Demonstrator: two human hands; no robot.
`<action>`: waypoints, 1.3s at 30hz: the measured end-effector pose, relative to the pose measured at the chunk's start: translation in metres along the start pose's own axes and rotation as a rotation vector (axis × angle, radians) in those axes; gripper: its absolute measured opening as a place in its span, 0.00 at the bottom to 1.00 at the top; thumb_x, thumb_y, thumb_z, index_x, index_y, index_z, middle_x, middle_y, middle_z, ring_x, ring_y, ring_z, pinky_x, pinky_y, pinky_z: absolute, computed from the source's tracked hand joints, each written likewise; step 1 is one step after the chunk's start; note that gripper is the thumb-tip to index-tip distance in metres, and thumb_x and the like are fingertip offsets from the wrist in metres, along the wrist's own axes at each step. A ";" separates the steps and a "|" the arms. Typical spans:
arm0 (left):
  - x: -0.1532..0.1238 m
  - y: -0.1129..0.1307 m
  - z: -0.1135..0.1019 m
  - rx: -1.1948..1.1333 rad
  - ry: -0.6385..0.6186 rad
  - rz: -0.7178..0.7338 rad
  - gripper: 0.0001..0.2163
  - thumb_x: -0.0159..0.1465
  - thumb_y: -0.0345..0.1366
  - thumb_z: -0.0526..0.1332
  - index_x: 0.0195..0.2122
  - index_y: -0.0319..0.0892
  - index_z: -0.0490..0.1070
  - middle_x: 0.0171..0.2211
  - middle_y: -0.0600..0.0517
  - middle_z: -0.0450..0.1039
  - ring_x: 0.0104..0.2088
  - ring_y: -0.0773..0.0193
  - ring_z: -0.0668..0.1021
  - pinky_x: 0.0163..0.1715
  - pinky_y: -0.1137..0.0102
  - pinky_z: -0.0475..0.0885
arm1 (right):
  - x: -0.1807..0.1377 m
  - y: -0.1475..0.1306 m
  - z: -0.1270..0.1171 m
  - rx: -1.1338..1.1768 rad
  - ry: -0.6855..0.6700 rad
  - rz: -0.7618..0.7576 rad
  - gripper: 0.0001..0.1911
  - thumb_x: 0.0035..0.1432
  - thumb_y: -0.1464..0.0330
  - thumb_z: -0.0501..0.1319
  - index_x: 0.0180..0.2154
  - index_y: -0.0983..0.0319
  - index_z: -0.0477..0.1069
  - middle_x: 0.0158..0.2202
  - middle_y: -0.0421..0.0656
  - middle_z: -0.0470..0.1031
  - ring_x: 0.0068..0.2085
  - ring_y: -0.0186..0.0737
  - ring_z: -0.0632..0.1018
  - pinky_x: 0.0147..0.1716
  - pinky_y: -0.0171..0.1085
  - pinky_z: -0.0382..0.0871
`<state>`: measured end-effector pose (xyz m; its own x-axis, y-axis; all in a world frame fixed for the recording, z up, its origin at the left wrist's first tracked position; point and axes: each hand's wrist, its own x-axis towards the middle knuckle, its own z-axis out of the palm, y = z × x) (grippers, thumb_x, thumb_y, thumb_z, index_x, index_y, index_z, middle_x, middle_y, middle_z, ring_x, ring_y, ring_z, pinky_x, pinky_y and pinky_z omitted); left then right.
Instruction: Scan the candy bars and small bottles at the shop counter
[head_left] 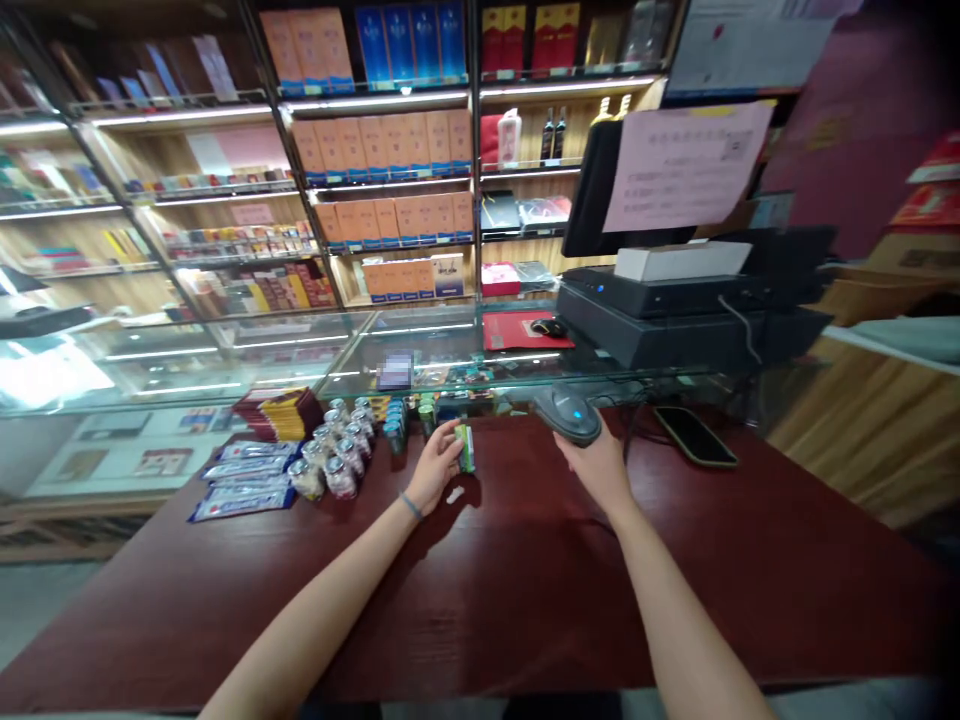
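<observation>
My left hand [437, 468] has its fingers closed on a small green packet [466, 450], held upright just above or on the dark red counter [517, 590]. A grey barcode scanner [568, 414] with a blue light sits in my right hand [598, 468], its head tilted toward the packet side. Left of my left hand stand rows of small jars [334, 450] with silvery lids. Short blue and green cylinders [394, 428] stand between those jars and the hand. Beneath my left wrist area lies a small white scrap [455, 494].
Long blue-and-silver packets [244, 480] and a stack of red and yellow packs [281, 412] lie at the left. A phone [696, 436] rests at the right. Behind are a glass display case [360, 350], a mouse [549, 327], and a till with a monitor [592, 190].
</observation>
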<state>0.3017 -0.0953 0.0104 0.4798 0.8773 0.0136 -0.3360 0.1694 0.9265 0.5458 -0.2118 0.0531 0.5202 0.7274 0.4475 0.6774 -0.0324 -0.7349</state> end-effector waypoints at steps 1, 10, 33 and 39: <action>-0.007 0.005 -0.014 -0.041 -0.002 -0.031 0.26 0.59 0.41 0.69 0.59 0.48 0.66 0.48 0.48 0.74 0.40 0.65 0.78 0.34 0.73 0.75 | -0.003 -0.005 0.006 0.026 -0.019 0.006 0.23 0.54 0.58 0.62 0.49 0.59 0.68 0.31 0.45 0.80 0.32 0.48 0.81 0.30 0.38 0.70; -0.027 0.020 -0.076 -0.230 0.122 -0.056 0.23 0.64 0.36 0.64 0.61 0.50 0.66 0.58 0.46 0.71 0.47 0.62 0.78 0.38 0.70 0.77 | -0.050 -0.047 0.055 -0.198 -0.365 -0.240 0.18 0.52 0.64 0.62 0.46 0.55 0.65 0.30 0.41 0.81 0.33 0.51 0.83 0.27 0.36 0.65; -0.022 0.009 -0.078 -0.152 0.200 0.042 0.29 0.60 0.39 0.68 0.62 0.47 0.64 0.47 0.46 0.76 0.41 0.62 0.80 0.35 0.71 0.75 | -0.063 -0.050 0.063 -0.331 -0.499 -0.479 0.20 0.47 0.71 0.59 0.45 0.54 0.63 0.29 0.39 0.81 0.31 0.49 0.83 0.26 0.35 0.60; -0.015 -0.010 -0.073 0.408 0.328 0.309 0.20 0.58 0.34 0.68 0.52 0.42 0.73 0.47 0.44 0.76 0.45 0.58 0.79 0.49 0.62 0.74 | -0.058 -0.042 0.062 -0.302 -0.400 -0.422 0.17 0.52 0.67 0.60 0.45 0.54 0.63 0.31 0.40 0.82 0.33 0.52 0.83 0.27 0.36 0.62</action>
<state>0.2386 -0.0777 -0.0266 0.1134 0.9620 0.2483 -0.0507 -0.2440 0.9685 0.4552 -0.2102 0.0269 -0.0161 0.9168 0.3989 0.9276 0.1627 -0.3363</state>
